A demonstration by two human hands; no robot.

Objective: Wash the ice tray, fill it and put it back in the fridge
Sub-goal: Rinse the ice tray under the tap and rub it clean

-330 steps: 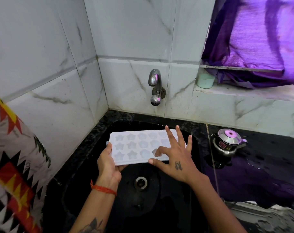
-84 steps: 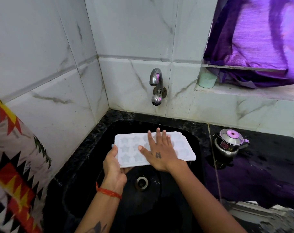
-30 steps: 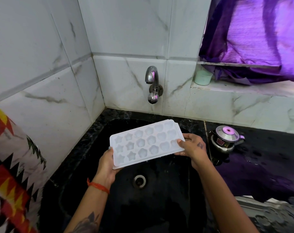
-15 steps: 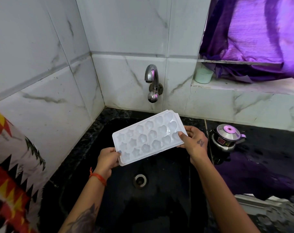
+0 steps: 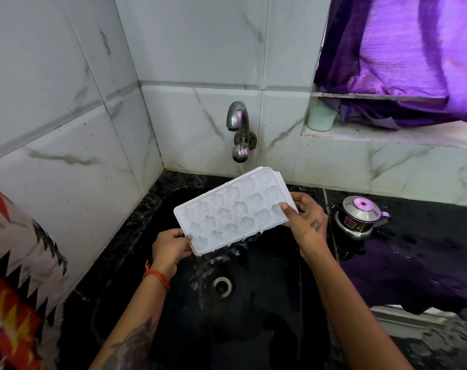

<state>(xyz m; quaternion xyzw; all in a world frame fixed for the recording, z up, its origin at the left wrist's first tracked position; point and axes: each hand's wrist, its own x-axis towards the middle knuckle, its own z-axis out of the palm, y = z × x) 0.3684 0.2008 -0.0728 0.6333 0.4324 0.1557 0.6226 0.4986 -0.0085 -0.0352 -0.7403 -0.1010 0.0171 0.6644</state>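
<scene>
A person stands at a black stone sink (image 5: 267, 316) set in a dark worktop (image 5: 427, 236), holding a white plastic ice tray with star-shaped moulds (image 5: 232, 212) over the basin. The left hand (image 5: 171, 249) pinches the tray's near-left corner, thumb on top. The right hand (image 5: 305, 222) grips the right end, thumb across the rim and fingers curled beneath. A moment ago the tray lay nearly level; now its far right corner is lifted towards the chrome wall tap (image 5: 239, 129) and the near edge dips, with drops of water falling from it into the sink. This suggests the rinse water is being poured off, so washing looks nearly finished and filling likely comes next. A small steel kettle (image 5: 360, 217) stands on the worktop to the right.
</scene>
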